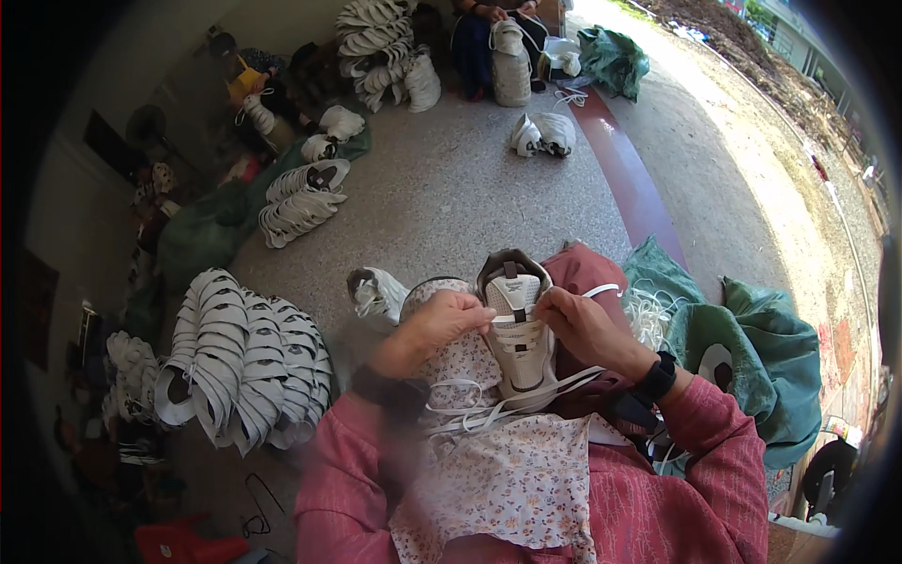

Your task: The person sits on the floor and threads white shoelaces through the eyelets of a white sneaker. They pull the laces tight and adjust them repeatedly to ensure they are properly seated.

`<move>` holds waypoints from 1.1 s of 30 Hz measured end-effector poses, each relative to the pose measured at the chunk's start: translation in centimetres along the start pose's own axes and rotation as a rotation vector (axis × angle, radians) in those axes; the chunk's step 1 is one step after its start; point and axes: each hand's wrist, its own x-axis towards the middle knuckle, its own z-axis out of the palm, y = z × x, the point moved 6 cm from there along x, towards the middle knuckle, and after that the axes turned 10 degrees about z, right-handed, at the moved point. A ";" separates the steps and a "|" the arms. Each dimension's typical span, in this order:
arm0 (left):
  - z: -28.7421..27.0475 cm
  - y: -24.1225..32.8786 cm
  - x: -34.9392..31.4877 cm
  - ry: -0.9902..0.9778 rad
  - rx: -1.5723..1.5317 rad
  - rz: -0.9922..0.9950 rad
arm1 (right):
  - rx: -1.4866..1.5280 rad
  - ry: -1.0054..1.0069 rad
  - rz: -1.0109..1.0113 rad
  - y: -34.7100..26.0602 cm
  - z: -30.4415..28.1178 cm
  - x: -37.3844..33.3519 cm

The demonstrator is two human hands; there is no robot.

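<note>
A cream sneaker upper (522,368) with a dark collar lies across my lap, its toe toward me and its tongue away from me. My left hand (440,318) pinches a white shoelace (513,318) at the left side of the throat. On the opposite side my right hand (590,329) pinches the lace too, with thumb and fingers together. Long loose lace ends (477,411) trail below the toe over my floral apron (498,484). My fingertips hide the upper eyelets.
Nested stacks of white shoe uppers (246,362) stand on the floor at left. Loose white laces (650,315) lie beside green sacks (766,357) at right. Another shoe upper (378,293) sits beyond my left knee. Farther off, another person (498,38) sits near more stacked uppers (376,47).
</note>
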 end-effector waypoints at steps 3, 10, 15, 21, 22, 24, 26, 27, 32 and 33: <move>-2.0 -1.3 -2.6 -0.035 -0.215 -0.138 | 0.269 -0.246 0.437 2.0 -0.1 -1.2; -7.5 -2.6 -6.5 0.059 -0.342 -0.068 | 1.089 -0.246 0.679 2.7 0.1 -1.4; -10.6 -3.6 -7.7 0.255 -0.311 -0.027 | 1.323 -0.213 0.544 3.9 1.3 -0.7; -12.3 -6.0 -8.5 0.299 -0.276 -0.027 | 1.297 -0.107 0.504 4.7 0.8 -1.8; -12.6 -6.3 -8.5 0.318 -0.287 -0.016 | 1.300 -0.068 0.497 4.7 0.5 -2.0; -13.2 -6.9 -8.7 0.343 -0.322 -0.002 | 1.334 -0.025 0.478 4.6 -0.2 -2.3; -13.7 -7.3 -9.1 0.360 -0.366 -0.004 | 1.401 -0.019 0.454 3.9 -0.8 -2.5; -13.7 -7.6 -9.3 0.372 -0.358 -0.001 | 1.430 -0.006 0.436 3.9 -1.0 -2.6; -13.8 -7.8 -9.7 0.397 -0.358 0.033 | 1.659 0.162 0.495 8.6 -2.9 -3.3; -14.1 -7.8 -10.1 0.425 -0.380 0.064 | 1.737 0.202 0.561 10.2 -3.1 -3.8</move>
